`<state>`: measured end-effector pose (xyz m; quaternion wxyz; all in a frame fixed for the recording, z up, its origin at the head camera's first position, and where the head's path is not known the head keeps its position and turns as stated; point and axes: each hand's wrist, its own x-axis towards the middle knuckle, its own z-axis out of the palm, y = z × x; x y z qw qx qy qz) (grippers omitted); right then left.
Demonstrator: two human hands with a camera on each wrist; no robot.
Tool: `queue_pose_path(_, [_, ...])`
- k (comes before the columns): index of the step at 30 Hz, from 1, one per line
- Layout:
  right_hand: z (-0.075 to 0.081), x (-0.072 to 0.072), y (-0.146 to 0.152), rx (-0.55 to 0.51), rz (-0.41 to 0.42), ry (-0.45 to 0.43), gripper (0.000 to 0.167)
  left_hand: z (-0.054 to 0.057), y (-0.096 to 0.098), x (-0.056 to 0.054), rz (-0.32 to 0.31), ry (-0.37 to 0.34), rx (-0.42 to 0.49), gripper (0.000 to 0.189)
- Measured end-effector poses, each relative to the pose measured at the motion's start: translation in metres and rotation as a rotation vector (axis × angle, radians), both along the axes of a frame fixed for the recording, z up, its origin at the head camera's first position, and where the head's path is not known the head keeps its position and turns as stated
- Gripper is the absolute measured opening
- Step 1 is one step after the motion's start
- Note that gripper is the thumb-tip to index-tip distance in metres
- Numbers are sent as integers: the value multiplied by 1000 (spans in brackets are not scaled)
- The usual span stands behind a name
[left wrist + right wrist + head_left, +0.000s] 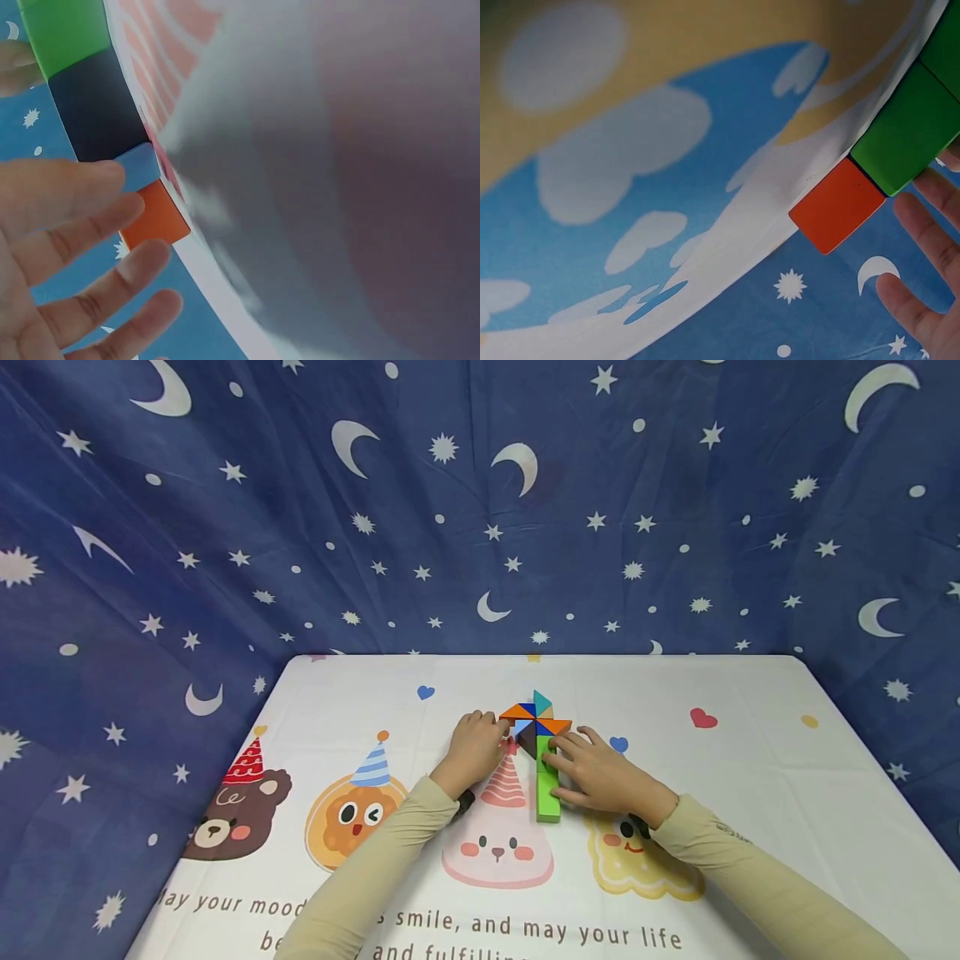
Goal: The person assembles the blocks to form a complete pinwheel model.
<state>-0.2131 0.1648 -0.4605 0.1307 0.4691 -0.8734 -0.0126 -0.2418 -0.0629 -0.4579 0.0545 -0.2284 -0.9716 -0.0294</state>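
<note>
Triangular blocks form a pinwheel shape on the white tablecloth, with a teal block (542,703) at its top. An orange block (515,712) sticks out left, another orange block (556,727) right. Below the centre lie a light blue block (138,166) and a dark block (527,741). Green blocks (548,800) make a straight stem toward me. My left hand (474,750) is at the pinwheel's left side, its fingers spread beside the light blue and orange blocks. Along the stem's right side, my right hand (606,774) touches the green blocks with extended fingers.
The tablecloth (757,827) has printed cartoon figures, hearts and lettering. Behind and to the left of it hangs a dark blue curtain (420,610) with white moons and stars.
</note>
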Motion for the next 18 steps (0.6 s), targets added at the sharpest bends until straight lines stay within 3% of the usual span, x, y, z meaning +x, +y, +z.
queue_pose_path(7, [0, 1, 1, 4, -7, -15, 47, 1, 1, 0, -45, -9, -25, 24])
queue_pose_path(18, [0, 0, 0, -3, -7, -16, 47, 3, 3, 1, -46, -8, -29, 27])
